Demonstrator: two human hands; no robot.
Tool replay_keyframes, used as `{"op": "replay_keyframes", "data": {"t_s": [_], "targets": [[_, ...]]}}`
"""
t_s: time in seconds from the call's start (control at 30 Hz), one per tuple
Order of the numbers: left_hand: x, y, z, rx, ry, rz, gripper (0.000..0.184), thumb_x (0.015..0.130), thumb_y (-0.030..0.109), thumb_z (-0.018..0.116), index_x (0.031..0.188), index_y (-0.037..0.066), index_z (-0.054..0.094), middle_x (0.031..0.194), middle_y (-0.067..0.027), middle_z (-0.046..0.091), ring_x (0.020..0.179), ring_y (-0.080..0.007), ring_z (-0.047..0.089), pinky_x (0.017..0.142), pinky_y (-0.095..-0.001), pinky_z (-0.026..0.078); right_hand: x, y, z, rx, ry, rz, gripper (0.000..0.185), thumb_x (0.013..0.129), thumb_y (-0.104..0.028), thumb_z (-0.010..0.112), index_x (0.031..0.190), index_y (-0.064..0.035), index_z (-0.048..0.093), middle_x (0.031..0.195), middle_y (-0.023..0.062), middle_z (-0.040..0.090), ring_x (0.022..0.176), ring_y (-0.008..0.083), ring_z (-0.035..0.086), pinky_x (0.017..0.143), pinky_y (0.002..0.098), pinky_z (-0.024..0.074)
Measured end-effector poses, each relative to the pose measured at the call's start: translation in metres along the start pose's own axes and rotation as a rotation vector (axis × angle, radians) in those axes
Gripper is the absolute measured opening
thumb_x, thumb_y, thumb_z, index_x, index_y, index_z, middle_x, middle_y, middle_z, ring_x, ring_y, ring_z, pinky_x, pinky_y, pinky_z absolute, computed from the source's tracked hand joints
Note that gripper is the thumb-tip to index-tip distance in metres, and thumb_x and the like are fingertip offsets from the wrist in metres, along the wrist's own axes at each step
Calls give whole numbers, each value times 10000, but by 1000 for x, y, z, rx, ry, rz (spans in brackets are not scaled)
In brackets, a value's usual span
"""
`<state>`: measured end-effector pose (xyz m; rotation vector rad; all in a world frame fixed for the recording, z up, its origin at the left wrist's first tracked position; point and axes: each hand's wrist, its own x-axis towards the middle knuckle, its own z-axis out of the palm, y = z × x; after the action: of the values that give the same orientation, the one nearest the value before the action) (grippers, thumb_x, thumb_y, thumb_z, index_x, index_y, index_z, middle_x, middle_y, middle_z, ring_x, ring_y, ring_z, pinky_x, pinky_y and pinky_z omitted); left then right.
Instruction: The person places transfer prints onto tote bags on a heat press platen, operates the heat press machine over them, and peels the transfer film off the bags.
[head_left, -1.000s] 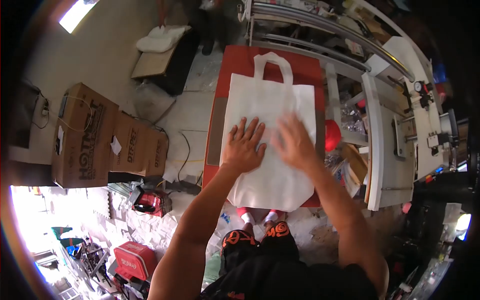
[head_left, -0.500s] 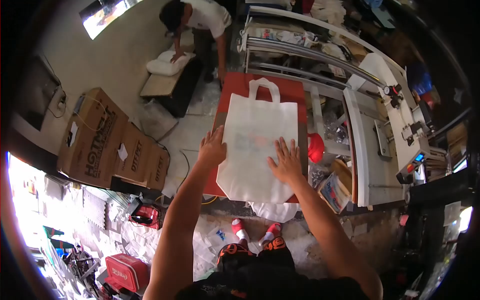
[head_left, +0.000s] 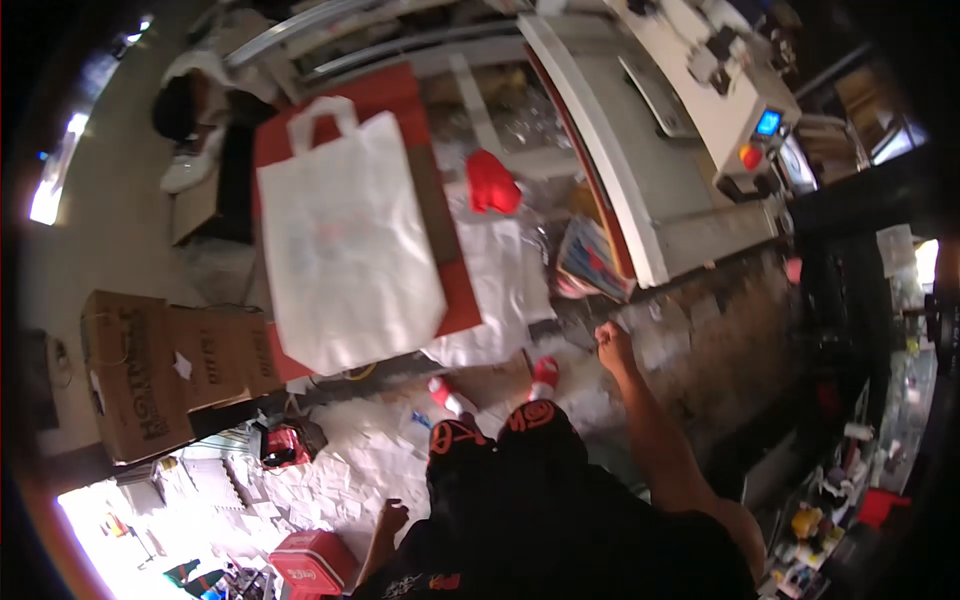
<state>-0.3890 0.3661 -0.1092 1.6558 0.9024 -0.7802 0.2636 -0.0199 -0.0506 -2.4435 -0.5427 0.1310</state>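
White bag (head_left: 345, 240), spread flat on a red board (head_left: 457, 290), up on the left side of the head view. At its far end, a loop handle (head_left: 325, 120), partly on top of the red. Near its middle, a faint pinkish mark. Down its right side, a brown strip (head_left: 430, 185), between the white and the red.

Right hand (head_left: 613, 347), up above the floor, well apart from the bag. Fingers bent in, but too small and blurry to say whether pressed together or a bit apart. Just past it, a bundle (head_left: 595, 262) with blue and red on it. Left hand (head_left: 393, 515), low down, next to the black clothes, also well apart from the bag. Fingers a little curled; can't say whether together or apart. Near it, a red box (head_left: 312, 565) with white writing.

Right of the board, a white sheet (head_left: 495, 280) and a bright red lump (head_left: 490, 183). Farther right, a big machine with a little blue screen (head_left: 768, 122) and a red button (head_left: 750, 156). On the left, brown boxes (head_left: 130, 375). Up in the left corner, another person, bent over, blurry.
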Motion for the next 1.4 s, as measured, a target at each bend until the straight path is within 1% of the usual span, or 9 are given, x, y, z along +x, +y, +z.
{"op": "replay_keyframes", "data": {"t_s": [0.07,0.13,0.17,0.2,0.23,0.3,0.63,1.0,1.4], "targets": [[9,-10,40,353,-244,101,195,758,194,763,905,145,644,991,-95,711,885,-291,677,868,-419,532,2,56,-2,-98,-7,111,25,852,-53,604,875,-43,601,834,180,663,823,414,644,732,489,514],[1,0,73,283,-112,283,202,758,171,768,913,97,662,983,-77,707,1043,-293,645,943,-429,516,30,105,6,-281,55,233,141,905,-160,589,893,-26,633,863,205,680,850,434,647,738,501,517],[-3,50,68,708,16,384,242,803,184,732,1009,73,670,1003,-111,706,983,-303,668,898,-402,543,48,116,1,-333,13,242,179,905,-189,596,907,-16,642,875,211,683,879,427,647,755,489,520],[17,33,83,28,172,16,281,892,172,670,1137,37,640,1048,-151,700,900,-282,689,821,-378,567,59,137,4,-467,36,49,205,902,-213,602,925,-16,655,884,192,698,889,412,655,791,498,513],[13,98,83,-566,316,-44,294,989,195,577,1220,13,586,1027,-152,694,830,-228,688,738,-327,561,65,182,20,-348,-77,89,311,903,-249,613,1101,-12,652,1046,202,693,1036,387,639,924,503,483],[25,172,75,-839,332,-219,357,1055,272,474,1314,31,519,1079,-128,683,863,-197,674,698,-274,513,107,193,28,-436,-36,17,377,869,-261,647,1164,-29,606,1117,200,648,1085,389,604,950,506,471],[47,317,196,-194,260,-188,325,939,247,614,1186,48,688,1052,-147,738,1018,-241,704,901,-353,531,209,192,113,-622,-270,110,920,699,-320,819,1477,-110,375,1469,189,423,1334,400,432,1080,521,413],[46,278,217,-359,315,-328,336,969,168,594,1257,-3,626,1063,-124,740,947,-178,708,848,-305,548,214,191,111,-655,-227,58,755,715,-253,766,1387,-107,455,1353,204,505,1271,415,473,1051,532,417],[51,286,186,-354,339,-257,267,965,163,563,1145,-3,668,1012,-111,741,910,-182,706,852,-315,538,184,195,96,-290,107,67,237,818,-158,749,956,-63,582,965,147,633,937,372,618,783,474,487]]}}
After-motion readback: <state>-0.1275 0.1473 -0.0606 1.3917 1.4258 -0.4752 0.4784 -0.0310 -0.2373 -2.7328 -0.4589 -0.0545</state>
